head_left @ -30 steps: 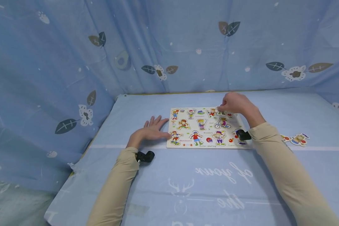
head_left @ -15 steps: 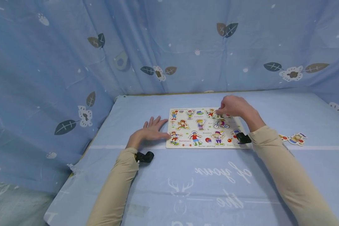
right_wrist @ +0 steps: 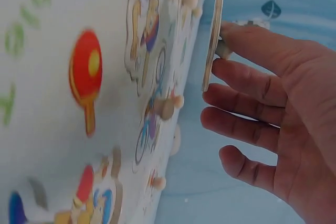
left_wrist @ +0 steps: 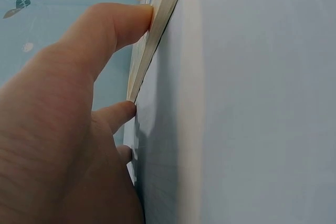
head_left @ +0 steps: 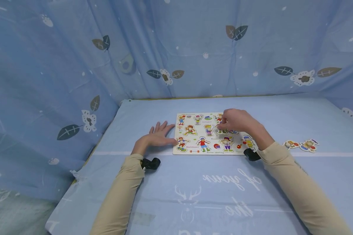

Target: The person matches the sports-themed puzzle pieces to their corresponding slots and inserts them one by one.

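Observation:
A wooden knob puzzle board (head_left: 202,130) with painted sports figures lies on the table. My left hand (head_left: 157,136) is spread at its left side. In the left wrist view the thumb (left_wrist: 134,22) touches the board's edge, and another fingertip meets it lower down. Over the board's right half, my right hand (head_left: 239,120) pinches a puzzle piece (right_wrist: 212,40) by its knob. That thin piece appears edge-on and apart from the board in the right wrist view, so its picture is hidden there. Below the hand, a cyclist piece (right_wrist: 149,124) sits on the board.
Two loose puzzle pieces, one (head_left: 290,144) beside the other (head_left: 309,145), lie on the blue tablecloth (head_left: 211,192) to the right of the board. A patterned blue curtain (head_left: 194,49) hangs behind the table. Each wrist wears a small black camera (head_left: 151,163).
My right hand has moved left and nearer to me over the board, carrying the puzzle piece away from the top row. The left hand stays in place.

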`<state>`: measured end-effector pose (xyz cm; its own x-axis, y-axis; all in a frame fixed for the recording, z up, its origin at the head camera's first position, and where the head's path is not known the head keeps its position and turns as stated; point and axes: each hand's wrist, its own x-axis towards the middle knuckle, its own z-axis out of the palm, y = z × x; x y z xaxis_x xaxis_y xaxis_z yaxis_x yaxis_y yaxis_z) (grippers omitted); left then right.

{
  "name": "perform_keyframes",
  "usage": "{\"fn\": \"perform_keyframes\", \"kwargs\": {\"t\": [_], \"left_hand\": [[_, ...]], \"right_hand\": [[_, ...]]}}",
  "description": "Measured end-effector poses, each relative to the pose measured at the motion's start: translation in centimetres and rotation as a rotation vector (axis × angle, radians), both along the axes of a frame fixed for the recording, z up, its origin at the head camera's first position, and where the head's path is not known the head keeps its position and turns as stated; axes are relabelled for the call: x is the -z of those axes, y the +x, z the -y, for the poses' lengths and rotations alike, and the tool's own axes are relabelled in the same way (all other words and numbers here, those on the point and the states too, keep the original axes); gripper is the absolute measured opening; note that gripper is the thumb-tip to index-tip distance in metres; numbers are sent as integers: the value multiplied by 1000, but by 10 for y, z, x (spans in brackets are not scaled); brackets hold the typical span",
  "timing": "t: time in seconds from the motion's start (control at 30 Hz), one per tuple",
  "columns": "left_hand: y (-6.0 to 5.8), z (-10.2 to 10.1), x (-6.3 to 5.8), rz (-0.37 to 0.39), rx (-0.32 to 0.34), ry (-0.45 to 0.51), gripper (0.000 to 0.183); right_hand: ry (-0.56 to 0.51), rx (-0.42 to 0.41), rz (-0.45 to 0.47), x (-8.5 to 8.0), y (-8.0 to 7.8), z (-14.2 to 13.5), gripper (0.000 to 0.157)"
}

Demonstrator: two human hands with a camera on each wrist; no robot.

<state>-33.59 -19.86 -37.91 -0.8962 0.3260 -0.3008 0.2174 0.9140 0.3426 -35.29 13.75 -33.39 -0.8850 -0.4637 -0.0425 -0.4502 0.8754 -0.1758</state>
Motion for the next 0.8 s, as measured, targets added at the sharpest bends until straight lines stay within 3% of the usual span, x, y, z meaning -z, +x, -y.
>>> {"fn": "perform_keyframes", "kwargs": {"t": [0.13, 0.37, 0.8], "left_hand": [[-1, 0, 0, 4, -4, -1, 95], [0, -2, -2, 8, -1, -3, 94], [-1, 1, -1, 11, 24, -3, 95]], "right_hand": [[5, -41, -13, -2, 6, 8, 26], [3, -33, -4, -6, 14, 20, 26], [-4, -147, -19, -8, 31, 47, 24]]}}
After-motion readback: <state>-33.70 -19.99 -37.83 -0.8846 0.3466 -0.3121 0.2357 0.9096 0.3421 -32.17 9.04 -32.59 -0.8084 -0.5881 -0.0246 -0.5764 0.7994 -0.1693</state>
